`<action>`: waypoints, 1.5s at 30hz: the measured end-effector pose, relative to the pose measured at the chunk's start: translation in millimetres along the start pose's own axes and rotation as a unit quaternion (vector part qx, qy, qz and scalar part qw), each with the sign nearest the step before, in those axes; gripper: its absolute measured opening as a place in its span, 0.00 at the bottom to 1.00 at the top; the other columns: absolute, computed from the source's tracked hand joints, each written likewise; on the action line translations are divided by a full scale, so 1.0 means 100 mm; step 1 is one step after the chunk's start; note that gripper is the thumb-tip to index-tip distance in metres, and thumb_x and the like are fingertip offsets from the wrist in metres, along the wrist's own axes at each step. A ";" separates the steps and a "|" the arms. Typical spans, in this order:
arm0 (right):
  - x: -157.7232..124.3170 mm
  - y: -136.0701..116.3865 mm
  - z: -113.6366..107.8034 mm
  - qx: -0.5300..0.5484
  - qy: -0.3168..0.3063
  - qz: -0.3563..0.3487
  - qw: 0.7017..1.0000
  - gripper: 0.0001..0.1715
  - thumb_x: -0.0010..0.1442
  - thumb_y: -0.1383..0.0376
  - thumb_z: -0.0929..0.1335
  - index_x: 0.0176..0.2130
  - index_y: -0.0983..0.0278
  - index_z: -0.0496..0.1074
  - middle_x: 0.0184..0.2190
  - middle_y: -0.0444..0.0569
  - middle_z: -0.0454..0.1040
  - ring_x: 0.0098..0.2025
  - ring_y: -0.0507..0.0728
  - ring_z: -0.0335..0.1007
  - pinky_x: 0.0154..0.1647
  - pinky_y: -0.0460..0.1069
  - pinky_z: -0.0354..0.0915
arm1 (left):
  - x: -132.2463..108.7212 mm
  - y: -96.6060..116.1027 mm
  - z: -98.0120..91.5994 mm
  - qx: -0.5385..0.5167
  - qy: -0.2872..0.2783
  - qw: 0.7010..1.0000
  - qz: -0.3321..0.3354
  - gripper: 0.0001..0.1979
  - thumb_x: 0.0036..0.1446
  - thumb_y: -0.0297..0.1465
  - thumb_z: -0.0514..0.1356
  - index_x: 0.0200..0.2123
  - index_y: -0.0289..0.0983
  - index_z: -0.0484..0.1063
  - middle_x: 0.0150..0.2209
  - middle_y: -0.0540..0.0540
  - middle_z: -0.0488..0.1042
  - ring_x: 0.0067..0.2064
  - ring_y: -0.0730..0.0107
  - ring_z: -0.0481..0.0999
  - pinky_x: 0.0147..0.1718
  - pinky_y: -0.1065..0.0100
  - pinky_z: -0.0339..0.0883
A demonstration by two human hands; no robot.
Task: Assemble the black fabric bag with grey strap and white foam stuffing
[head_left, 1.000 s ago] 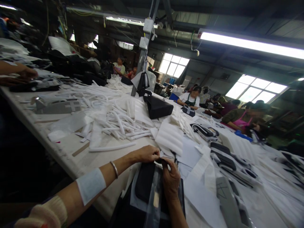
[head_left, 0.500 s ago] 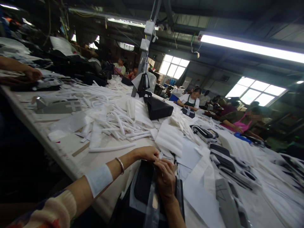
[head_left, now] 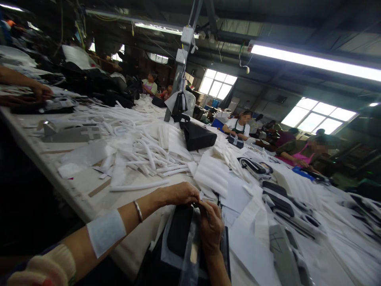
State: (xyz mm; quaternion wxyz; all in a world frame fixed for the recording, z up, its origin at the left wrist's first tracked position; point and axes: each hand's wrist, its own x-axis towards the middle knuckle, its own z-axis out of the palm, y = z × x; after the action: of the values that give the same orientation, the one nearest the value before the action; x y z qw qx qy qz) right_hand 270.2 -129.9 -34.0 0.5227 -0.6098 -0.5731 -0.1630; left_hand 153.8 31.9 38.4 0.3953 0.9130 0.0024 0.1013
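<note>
A single view looks out from the person's head, above the near edge of the desk (head_left: 110, 201), facing forward and down across the desktop. It is close to the left hand (head_left: 183, 193) and right hand (head_left: 212, 226), whose forearms come in from below. The view is wide, stretching beyond the desk's far side to a window (head_left: 218, 84) and up to a ceiling lamp (head_left: 315, 62). It is rolled sideways: the post (head_left: 195, 16) leans, and the desk's near edge slants from the frame's left side to its bottom.
</note>
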 end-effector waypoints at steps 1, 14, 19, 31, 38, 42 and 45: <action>0.01 0.00 0.00 0.002 0.001 0.005 1.000 0.13 0.64 0.71 0.64 0.45 0.58 0.74 0.40 0.47 0.75 0.42 0.54 0.73 0.43 0.49 0.69 | 0.00 0.02 0.00 0.022 0.001 1.000 0.012 0.07 0.58 0.25 0.59 0.36 0.38 0.78 0.34 0.49 0.78 0.37 0.71 0.74 0.42 0.74 0.64; 0.04 0.02 0.01 0.012 0.036 0.055 0.998 0.08 0.64 0.65 0.67 0.41 0.60 0.76 0.38 0.48 0.77 0.42 0.56 0.74 0.47 0.51 0.68 | 0.04 -0.07 0.16 0.082 0.079 0.987 -0.115 0.09 0.59 0.28 0.54 0.37 0.37 0.75 0.31 0.48 0.78 0.33 0.67 0.76 0.33 0.72 0.66; 0.03 0.03 0.01 0.042 0.081 0.160 0.983 0.13 0.65 0.59 0.65 0.46 0.62 0.72 0.45 0.53 0.76 0.49 0.59 0.72 0.51 0.55 0.66 | 0.09 -0.08 0.16 0.053 0.129 0.984 -0.110 0.16 0.58 0.26 0.54 0.48 0.35 0.73 0.47 0.44 0.77 0.43 0.67 0.75 0.44 0.71 0.66; 0.33 -0.16 -0.17 0.127 -0.031 0.293 0.947 0.18 0.59 0.52 0.67 0.41 0.62 0.74 0.36 0.48 0.78 0.36 0.57 0.73 0.40 0.51 0.68 | 0.12 -0.14 0.37 0.025 0.080 0.992 -0.097 0.10 0.58 0.30 0.58 0.41 0.40 0.77 0.43 0.48 0.78 0.45 0.66 0.75 0.46 0.72 0.65; 0.73 0.02 -0.37 0.157 -0.042 0.369 0.915 0.21 0.52 0.50 0.70 0.37 0.63 0.73 0.35 0.50 0.78 0.35 0.58 0.74 0.31 0.49 0.71 | 0.02 -0.15 0.37 0.061 0.122 0.962 -0.238 0.22 0.50 0.32 0.60 0.50 0.37 0.66 0.45 0.42 0.76 0.43 0.58 0.76 0.41 0.64 0.68; 0.75 0.14 -0.28 0.151 -0.041 0.396 0.905 0.20 0.49 0.50 0.71 0.33 0.63 0.69 0.25 0.46 0.77 0.23 0.55 0.72 0.17 0.45 0.63 | 0.01 -0.10 0.40 0.100 0.126 0.943 -0.290 0.11 0.50 0.30 0.57 0.39 0.39 0.68 0.38 0.43 0.77 0.40 0.55 0.77 0.38 0.62 0.67; 0.72 0.12 -0.15 0.188 -0.050 0.417 0.888 0.23 0.50 0.48 0.71 0.34 0.63 0.65 0.28 0.47 0.78 0.18 0.54 0.72 0.12 0.44 0.62 | 0.03 -0.07 0.40 0.121 0.122 0.939 -0.297 0.08 0.50 0.29 0.57 0.36 0.40 0.69 0.37 0.43 0.77 0.41 0.56 0.77 0.41 0.62 0.66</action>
State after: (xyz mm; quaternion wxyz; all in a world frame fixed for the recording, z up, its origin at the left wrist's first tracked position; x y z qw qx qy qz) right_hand 307.2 -102.2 24.0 0.6181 -0.6902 -0.3114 0.2112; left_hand 165.1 8.5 7.2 0.2906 0.8925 0.3334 0.0887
